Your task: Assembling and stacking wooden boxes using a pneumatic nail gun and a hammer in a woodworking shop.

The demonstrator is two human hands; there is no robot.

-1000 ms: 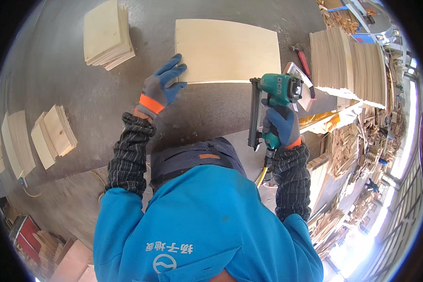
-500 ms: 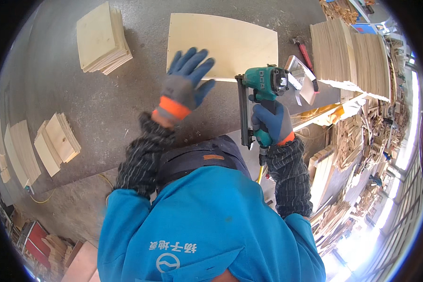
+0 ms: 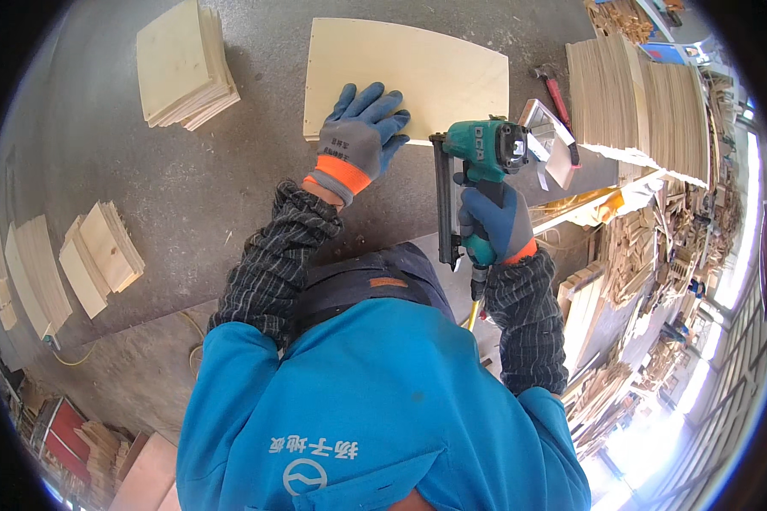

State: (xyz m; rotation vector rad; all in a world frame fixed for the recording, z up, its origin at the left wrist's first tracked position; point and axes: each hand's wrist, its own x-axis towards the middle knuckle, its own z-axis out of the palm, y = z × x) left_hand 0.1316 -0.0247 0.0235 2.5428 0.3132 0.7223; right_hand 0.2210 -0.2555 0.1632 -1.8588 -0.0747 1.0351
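Note:
A pale plywood panel [image 3: 409, 72] with a curved far edge lies on the dark worktable [image 3: 264, 51]. My left hand [image 3: 362, 132], in a grey and blue glove with an orange cuff, is at the panel's near edge. Its fingers are spread and stretched over the wood, gripping nothing. In my right hand [image 3: 496, 217], also gloved, is a teal and black pneumatic nail gun [image 3: 481, 149], held by its handle with the fingers wrapped round it. The tool is just off the panel's near right corner, and a yellow air hose [image 3: 474, 313] runs down from its handle.
A stack of plywood pieces [image 3: 179, 64] stands at the far left. More stacks [image 3: 102, 255] line the near left. On the right are a red-handled hammer [image 3: 556, 98], an open box [image 3: 556, 140] and a large stack of thin boards [image 3: 605, 94]. Wood piles fill the floor beyond.
My left hand has moved right and come to the panel's near edge. The panel has shifted slightly away and to the right. The nail gun has barely moved.

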